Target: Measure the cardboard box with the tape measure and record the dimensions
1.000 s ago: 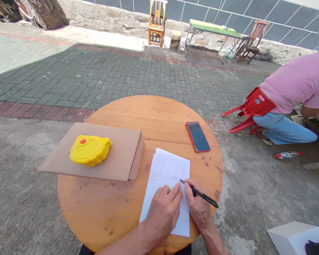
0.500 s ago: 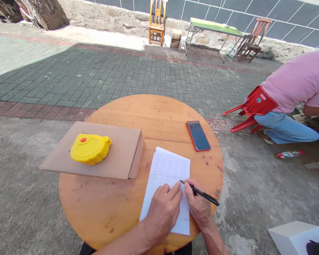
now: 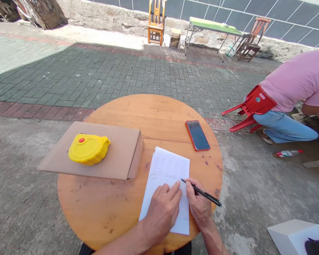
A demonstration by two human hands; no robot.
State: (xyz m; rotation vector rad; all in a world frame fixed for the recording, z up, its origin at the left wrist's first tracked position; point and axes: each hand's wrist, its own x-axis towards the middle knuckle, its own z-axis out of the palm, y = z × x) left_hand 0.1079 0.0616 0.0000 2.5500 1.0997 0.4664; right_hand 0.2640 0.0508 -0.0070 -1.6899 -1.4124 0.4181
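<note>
A white sheet of paper (image 3: 169,168) with rows of small writing lies on the round wooden table (image 3: 106,209). My left hand (image 3: 162,212) rests flat on the sheet, its index finger stretched out along the paper. My right hand (image 3: 199,205) is closed on a black pen (image 3: 202,193), whose tip sits on the sheet's right edge. Left of the paper lies a flat cardboard box (image 3: 122,156) with a yellow tape measure (image 3: 87,148) on top. A phone in a red case (image 3: 197,135) lies face up on the far right of the tabletop.
A person in a pink shirt (image 3: 295,81) and jeans bends over at the right beside a tipped red plastic chair (image 3: 251,106). A white box (image 3: 295,235) stands on the ground at the lower right. Wooden chairs (image 3: 156,24) and a green folding table (image 3: 215,26) line the far wall.
The pen tip has shifted slightly to the right on the sheet. My left hand stays on the paper, and the view has drifted a little.
</note>
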